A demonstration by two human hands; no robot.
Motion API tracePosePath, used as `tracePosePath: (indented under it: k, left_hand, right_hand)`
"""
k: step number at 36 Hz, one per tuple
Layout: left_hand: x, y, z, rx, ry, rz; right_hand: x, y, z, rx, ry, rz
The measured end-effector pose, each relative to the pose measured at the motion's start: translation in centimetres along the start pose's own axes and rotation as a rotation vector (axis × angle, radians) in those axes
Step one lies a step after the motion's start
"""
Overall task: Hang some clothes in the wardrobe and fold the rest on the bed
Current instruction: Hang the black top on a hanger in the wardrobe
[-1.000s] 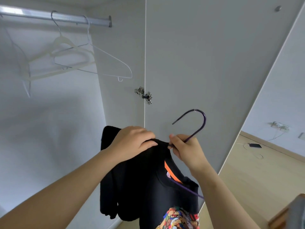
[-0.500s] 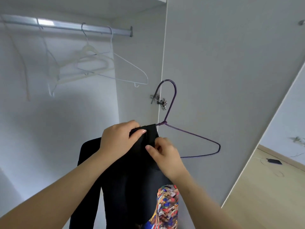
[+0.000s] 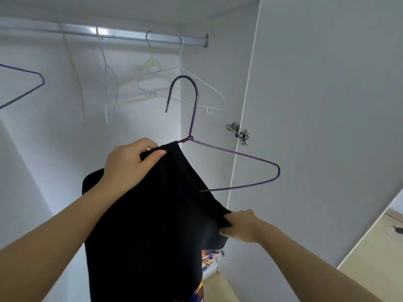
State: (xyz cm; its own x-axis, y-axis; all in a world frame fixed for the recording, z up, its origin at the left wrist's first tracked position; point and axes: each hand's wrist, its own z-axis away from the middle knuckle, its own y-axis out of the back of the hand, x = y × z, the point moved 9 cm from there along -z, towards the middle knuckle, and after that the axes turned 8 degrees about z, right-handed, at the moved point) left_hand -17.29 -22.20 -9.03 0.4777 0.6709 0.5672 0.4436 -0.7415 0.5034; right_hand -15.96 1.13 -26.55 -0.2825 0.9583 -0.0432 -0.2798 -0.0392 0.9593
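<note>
Of the purple hanger (image 3: pixel 235 153), the arm toward eight o'clock is buried under the black garment (image 3: pixel 152 225), whose lower part runs off the bottom edge at six o'clock, its colourful print (image 3: pixel 207 257) showing only in slivers. Between nine and ten o'clock a second purple hanger (image 3: pixel 26 88) is cut by the edge, and at four o'clock a dark thing (image 3: pixel 395 229) on the floor is too small to name.
</note>
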Motion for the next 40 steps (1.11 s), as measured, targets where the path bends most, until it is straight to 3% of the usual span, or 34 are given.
tracePosePath:
  k: [8, 14, 19, 23, 27, 32, 36, 40]
  left_hand:
    - [-2.0, 2.0, 0.2, -0.077, -0.123, -0.089]
    - [-3.4, 2.4, 0.2, -0.133, -0.215, -0.189]
    - [-3.8, 1.1, 1.4, -0.194, -0.444, -0.332]
    - [-4.7, 0.2, 1.5, -0.162, -0.328, -0.271]
    - [-4.3, -1.4, 1.5, -0.167, -0.268, -0.209]
    - [-3.4, -3.0, 1.1, -0.177, -0.228, -0.117]
    - [-2.1, -2.9, 0.7, -0.152, -0.209, 0.002]
    - [-0.6, -3.3, 0.5, -0.181, -0.216, 0.030]
  right_hand:
    - [2.8, 4.4, 0.6, 0.380, 0.006, 0.145]
    - [3.4, 6.4, 2.4, 0.615, 0.156, 0.069]
    - [4.2, 8.0, 2.0, 0.583, 0.166, -0.032]
    - [3.5, 8.9, 1.9, 0.607, 0.181, -0.020]
    - [1.5, 10.6, 3.1, 0.851, 0.246, 0.001]
    - [2.9, 11.6, 3.4, 0.995, 0.110, -0.356]
    - [7.1, 11.7, 4.2, 1.021, -0.157, -0.456]
    - [9.6, 9.0, 3.4, 0.658, -0.355, -0.662]
